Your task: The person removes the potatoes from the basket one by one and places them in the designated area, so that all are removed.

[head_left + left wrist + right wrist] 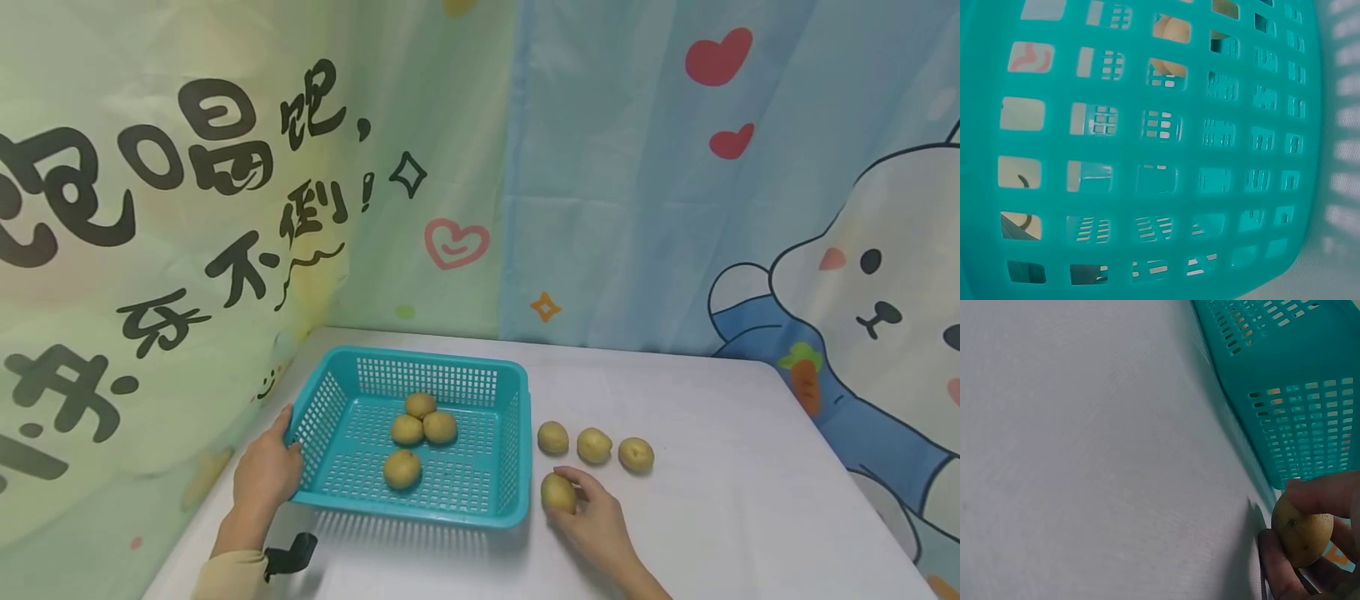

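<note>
A turquoise plastic basket [420,521] with slotted walls sits on the left half of the table. My left hand [264,467] grips its left rim; in the left wrist view the basket's perforated wall [1129,147] fills most of the picture and the hand is out of sight. Four potatoes lie inside, one of them a potato [402,469] nearest the front. Just right of the basket, my right hand [596,525] holds a potato [558,493] between thumb and fingers. In the right wrist view the fingers [1325,494] curl around this potato [1302,531], close to the basket wall.
Three more potatoes lie in a row beyond my right hand, the middle one a potato [594,446]. A white cloth covers the table [750,500]. Printed curtains [615,167] hang behind and to the left. A black strap piece [292,554] juts from my left wrist.
</note>
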The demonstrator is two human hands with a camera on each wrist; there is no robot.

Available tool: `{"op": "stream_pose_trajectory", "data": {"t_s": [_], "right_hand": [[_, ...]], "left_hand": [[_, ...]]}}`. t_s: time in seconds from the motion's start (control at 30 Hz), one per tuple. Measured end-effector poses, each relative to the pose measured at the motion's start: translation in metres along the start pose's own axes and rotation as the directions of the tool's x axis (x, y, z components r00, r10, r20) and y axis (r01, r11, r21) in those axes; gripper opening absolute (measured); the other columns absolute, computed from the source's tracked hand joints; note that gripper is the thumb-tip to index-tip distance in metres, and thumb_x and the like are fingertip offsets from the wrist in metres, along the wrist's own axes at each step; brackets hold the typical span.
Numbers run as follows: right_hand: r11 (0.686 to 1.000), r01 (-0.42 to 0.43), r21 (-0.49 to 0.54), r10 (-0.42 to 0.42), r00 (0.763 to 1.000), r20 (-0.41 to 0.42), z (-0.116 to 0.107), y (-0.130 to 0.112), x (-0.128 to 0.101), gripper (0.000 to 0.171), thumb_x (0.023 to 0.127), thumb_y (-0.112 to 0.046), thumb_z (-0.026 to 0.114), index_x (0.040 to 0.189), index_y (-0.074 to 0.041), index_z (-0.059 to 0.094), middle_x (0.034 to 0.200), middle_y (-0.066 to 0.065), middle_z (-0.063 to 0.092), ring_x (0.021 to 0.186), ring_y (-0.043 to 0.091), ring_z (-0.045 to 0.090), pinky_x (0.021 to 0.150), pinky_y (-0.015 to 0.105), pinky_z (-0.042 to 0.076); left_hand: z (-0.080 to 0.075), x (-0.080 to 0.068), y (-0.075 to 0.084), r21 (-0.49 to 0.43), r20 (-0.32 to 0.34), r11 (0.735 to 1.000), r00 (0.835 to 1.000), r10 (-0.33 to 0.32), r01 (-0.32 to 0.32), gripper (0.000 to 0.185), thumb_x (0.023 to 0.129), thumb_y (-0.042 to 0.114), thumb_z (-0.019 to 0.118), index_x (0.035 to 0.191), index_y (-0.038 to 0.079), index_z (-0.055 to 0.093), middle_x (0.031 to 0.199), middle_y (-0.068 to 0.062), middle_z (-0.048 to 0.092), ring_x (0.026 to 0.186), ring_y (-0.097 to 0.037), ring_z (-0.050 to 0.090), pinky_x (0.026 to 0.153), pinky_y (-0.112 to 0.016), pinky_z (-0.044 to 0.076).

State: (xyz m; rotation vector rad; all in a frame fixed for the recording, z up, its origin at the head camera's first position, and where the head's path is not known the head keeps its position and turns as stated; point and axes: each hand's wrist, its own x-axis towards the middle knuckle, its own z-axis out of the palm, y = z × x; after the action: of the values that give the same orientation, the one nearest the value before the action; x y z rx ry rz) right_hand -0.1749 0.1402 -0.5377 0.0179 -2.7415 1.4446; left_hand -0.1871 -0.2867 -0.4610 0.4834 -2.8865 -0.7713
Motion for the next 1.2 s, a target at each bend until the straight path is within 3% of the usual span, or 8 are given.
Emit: {"op": "stream_pose_trajectory", "data": {"t_s": [0.23,0.5,0.77,1.2], "right_hand": [[0.999,0.020,-0.031,-0.020,1.000,0.008,0.002,0.004,0.005,0.059,0.073,-0.008,0.081,0.128,-0.014,0.061,0.133,0.009,0.061,0.118,0.033,0.057,0.098,0.057,0.041],[0.998,0.055,-0.021,-0.055,0.998,0.001,0.004,0.007,0.012,0.055,0.078,-0.008,0.078,0.129,-0.008,0.059,0.133,0.014,0.060,0.127,0.036,0.051,0.104,0.053,0.038],[1.000,0.015,-0.005,-0.015,1.000,0.017,0.001,0.005,0.011,0.059,0.078,-0.009,0.076,0.133,-0.007,0.055,0.132,0.014,0.060,0.122,0.035,0.054,0.102,0.059,0.037],[0.993,-0.105,0.048,0.104,0.994,0.011,-0.021,0.005,0.003,0.056,0.082,-0.018,0.077,0.133,-0.011,0.055,0.135,0.011,0.058,0.119,0.034,0.055,0.093,0.048,0.048]], "left_hand": [[0.001,0.001,-0.001,-0.002,-0.003,1.000,1.000,0.005,-0.005,0.061,0.095,0.007,0.050,0.152,0.002,0.029,0.133,-0.037,0.049,0.074,-0.032,0.056,0.052,-0.035,0.038],[0.001,0.001,0.001,-0.004,-0.002,1.000,1.000,0.007,-0.007,0.060,0.095,0.007,0.050,0.152,0.001,0.029,0.134,-0.036,0.048,0.080,-0.034,0.058,0.056,-0.039,0.043],[0.001,0.001,0.002,-0.005,0.003,1.000,1.000,-0.005,0.005,0.061,0.096,0.008,0.050,0.152,0.002,0.028,0.134,-0.037,0.047,0.076,-0.033,0.056,0.055,-0.037,0.041],[0.000,0.000,0.001,-0.011,0.001,1.000,1.000,0.000,0.000,0.061,0.096,0.008,0.049,0.152,0.001,0.028,0.132,-0.038,0.048,0.068,-0.030,0.054,0.052,-0.035,0.038]]}}
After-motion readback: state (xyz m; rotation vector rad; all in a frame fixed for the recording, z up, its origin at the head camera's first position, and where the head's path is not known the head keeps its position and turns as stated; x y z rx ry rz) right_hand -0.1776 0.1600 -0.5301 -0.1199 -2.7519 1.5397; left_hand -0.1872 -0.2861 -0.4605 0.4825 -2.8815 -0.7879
